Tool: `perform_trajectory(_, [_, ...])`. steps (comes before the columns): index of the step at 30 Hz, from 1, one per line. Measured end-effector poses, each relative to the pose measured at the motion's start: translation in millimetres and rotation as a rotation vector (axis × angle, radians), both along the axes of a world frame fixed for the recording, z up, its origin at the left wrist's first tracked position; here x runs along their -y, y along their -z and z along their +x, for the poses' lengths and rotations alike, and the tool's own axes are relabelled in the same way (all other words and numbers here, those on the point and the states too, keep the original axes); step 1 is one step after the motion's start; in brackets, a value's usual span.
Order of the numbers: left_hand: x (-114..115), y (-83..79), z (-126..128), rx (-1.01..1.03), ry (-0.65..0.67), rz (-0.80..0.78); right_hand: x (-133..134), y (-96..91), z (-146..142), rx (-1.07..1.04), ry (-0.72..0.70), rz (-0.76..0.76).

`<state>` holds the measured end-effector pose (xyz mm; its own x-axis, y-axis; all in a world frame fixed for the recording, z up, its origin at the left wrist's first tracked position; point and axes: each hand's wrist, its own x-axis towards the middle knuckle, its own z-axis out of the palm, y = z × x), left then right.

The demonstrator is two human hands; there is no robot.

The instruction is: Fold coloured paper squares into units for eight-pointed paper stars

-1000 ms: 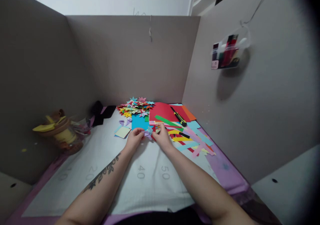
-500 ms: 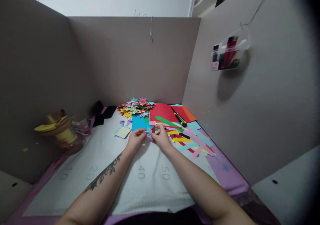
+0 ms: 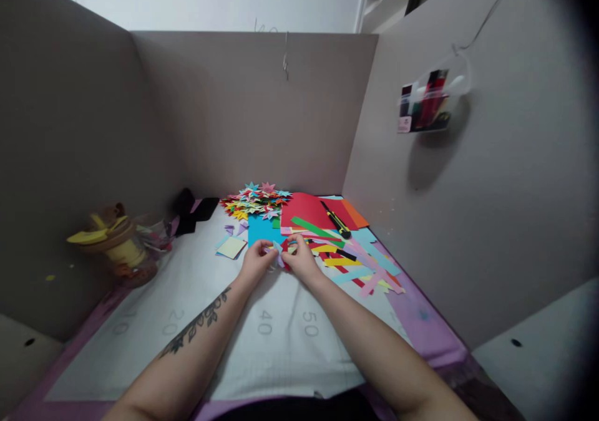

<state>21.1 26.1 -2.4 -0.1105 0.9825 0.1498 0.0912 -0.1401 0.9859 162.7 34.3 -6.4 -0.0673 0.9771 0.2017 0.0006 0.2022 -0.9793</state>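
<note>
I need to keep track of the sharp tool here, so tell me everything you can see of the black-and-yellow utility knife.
The utility knife is long and slim, black with yellow along its body, apparently plastic. It lies slanted, its narrow dark end pointing away and leftward, its thicker end nearer the person. Most of it rests on the red sheet; the thick end lies close to the green strip. Neither the left hand nor right hand touches it. Whether blade shows is unclear.

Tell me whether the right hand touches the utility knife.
Apart: the head view shows paper strips between the right hand and the utility knife.
</note>
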Motion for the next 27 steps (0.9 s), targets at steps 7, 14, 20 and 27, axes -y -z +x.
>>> perform_trajectory(7, [1, -1.4, 0, 0.016, 0.037, 0.018, 0, 1.2, 0, -0.018, -0.037, -0.025])
perform_trajectory(14, [2, 0.0, 2, -0.014, -0.018, 0.076, 0, 3.3, -2, 0.022, -0.046, -0.001])
perform_trajectory(20, [2, -3.0, 2, -0.117, -0.062, 0.165, 1, 1.6, -2, 0.075, 0.007, 0.042])
perform_trajectory(27, [9, -17.0, -6, -0.344, -0.02, 0.339, 0, -0.8, 2, 0.102, 0.085, 0.093])
